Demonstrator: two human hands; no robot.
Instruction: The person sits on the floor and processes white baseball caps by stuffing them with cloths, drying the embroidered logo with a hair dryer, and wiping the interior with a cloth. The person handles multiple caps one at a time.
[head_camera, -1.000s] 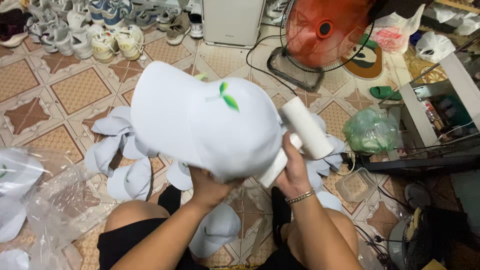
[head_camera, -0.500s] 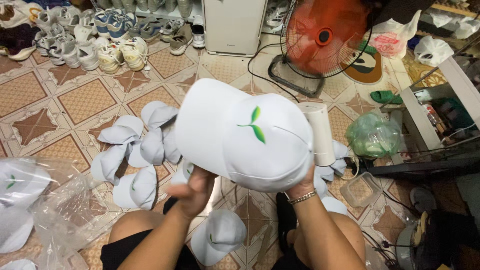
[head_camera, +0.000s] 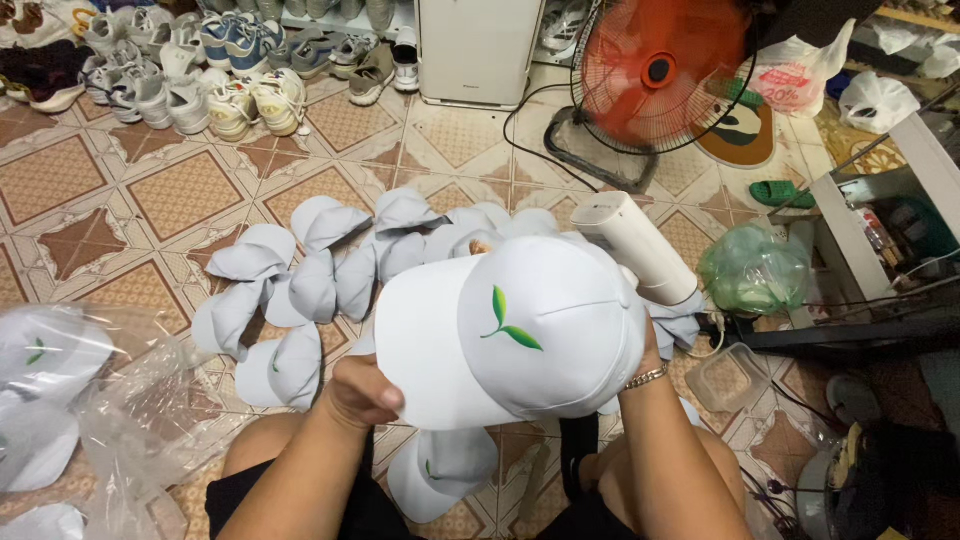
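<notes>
While the left hand (head_camera: 362, 392) pinches the brim of a white cap (head_camera: 510, 330) (green leaf emblem on front), the right hand (head_camera: 640, 335), mostly hidden behind the crown, grips a white handheld device (head_camera: 640, 245). Beyond both hands, more caps (head_camera: 320, 270) lie on the tiled floor (head_camera: 150, 190).

Your left hand (head_camera: 362, 392) and right hand (head_camera: 640, 335) were both bare, no gloves, no rings visible on the fingers (head_camera: 385, 398) that showed. Both forearms were bare too, no sleeves reaching down toward the fingers. Just behind the right hand's fingers, at the wrist, you wore a thin metal chain bracelet (head_camera: 646, 377). Farther back from the fingers, you had black shorts (head_camera: 350, 505) over your thighs, knees left uncovered.
</notes>
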